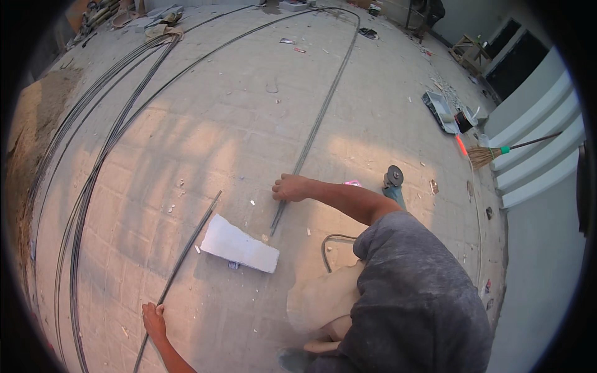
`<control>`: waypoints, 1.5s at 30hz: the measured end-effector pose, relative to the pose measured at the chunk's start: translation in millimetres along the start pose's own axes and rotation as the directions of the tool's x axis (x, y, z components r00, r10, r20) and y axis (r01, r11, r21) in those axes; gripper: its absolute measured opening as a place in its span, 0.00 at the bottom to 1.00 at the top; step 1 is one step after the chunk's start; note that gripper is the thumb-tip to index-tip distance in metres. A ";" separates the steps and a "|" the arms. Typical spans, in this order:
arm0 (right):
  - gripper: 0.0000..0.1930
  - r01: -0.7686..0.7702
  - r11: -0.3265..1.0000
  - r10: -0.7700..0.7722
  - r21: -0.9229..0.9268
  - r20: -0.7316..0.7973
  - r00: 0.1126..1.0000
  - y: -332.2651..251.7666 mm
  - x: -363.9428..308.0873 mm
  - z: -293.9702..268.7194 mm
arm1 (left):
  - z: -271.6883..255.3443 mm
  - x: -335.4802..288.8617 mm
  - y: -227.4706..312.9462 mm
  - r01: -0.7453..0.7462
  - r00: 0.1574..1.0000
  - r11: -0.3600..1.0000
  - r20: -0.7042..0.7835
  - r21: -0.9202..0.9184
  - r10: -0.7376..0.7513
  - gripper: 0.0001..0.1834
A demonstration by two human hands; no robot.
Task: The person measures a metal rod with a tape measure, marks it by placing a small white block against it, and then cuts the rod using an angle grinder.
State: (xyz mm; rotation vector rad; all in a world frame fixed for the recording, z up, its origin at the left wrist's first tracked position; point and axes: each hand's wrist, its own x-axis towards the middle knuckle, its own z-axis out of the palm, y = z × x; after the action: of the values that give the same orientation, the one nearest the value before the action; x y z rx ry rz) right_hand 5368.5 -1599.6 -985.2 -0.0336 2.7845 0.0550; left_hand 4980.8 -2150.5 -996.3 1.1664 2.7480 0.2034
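My left hand (154, 318), low at the left, is closed round a dark steel rod (189, 245) that slants across the floor. At centre, my right hand (291, 188) is closed over long thin steel rods (323, 102); their near ends stick out just below it. The far part of these rods bends round at the back. Between the hands lies a white block (239, 244) with a curved shape and rough edges, touching neither hand. An angle grinder (393, 184) rests on the floor right of my right forearm.
A bundle of long rods (102, 152) curves along the left. Beside my leg lies a dark cable (326, 252). To the right are a paint tray (440, 113), a bucket (465, 119) and a broom (486, 155) near the wall. Another person (429, 13) is far back. Rubble dots the floor.
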 end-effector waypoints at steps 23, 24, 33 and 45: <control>0.09 -0.158 0.932 0.151 0.327 0.046 0.987 -4.3 40.4 -44.8 | 3.1 1.2 2.7 -0.031 0.999 0.975 0.002 0.219 0.032 0.15; 0.09 -0.166 0.907 0.187 0.386 -0.018 0.982 -7.0 48.0 -50.0 | 2.8 1.6 3.4 -0.029 1.000 0.986 0.007 0.164 0.028 0.14; 0.06 0.001 0.980 0.084 0.201 -0.409 0.909 -41.4 166.2 -70.0 | -7.8 25.0 -3.3 0.010 1.000 0.995 0.022 0.101 -0.012 0.07; 0.09 0.062 0.937 -0.212 -0.343 -0.422 0.881 -38.7 174.4 -53.3 | 14.5 6.7 3.2 0.001 1.000 0.946 -0.008 0.326 0.002 0.04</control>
State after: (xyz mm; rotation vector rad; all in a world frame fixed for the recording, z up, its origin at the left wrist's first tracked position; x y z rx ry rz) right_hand 5187.7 -1643.4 -997.5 -0.3761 3.1961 0.5309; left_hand 4981.2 -2142.5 -1010.5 1.2384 2.8634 -0.2587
